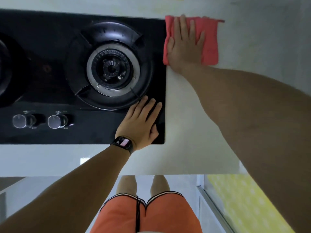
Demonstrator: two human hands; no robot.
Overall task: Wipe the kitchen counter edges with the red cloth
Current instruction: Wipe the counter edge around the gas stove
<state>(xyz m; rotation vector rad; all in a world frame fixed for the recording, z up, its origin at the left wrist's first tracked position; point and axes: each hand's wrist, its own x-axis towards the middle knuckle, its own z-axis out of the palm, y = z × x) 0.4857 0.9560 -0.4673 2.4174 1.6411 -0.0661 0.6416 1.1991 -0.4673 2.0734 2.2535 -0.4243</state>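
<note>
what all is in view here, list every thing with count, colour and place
red cloth: 1, red, flat on the counter just right of the hob's far corner, under the right hand
gas hob: 1, black glass, set into the counter, left
burner: 1 whole, black with a silver ring, mid hob; part of another at the left edge
knobs: 2, silver, hob's near strip
counter: 1, white, around the hob
smartwatch: 1, black, left wrist
shorts: 1, orange, bottom
left hand: flat on the hob's near right corner
right hand: fingers spread, pressing the cloth

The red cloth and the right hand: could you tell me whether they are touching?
Touching. The head view shows the right hand lying flat with straight fingers on the red cloth, pressing it onto the counter.
</note>
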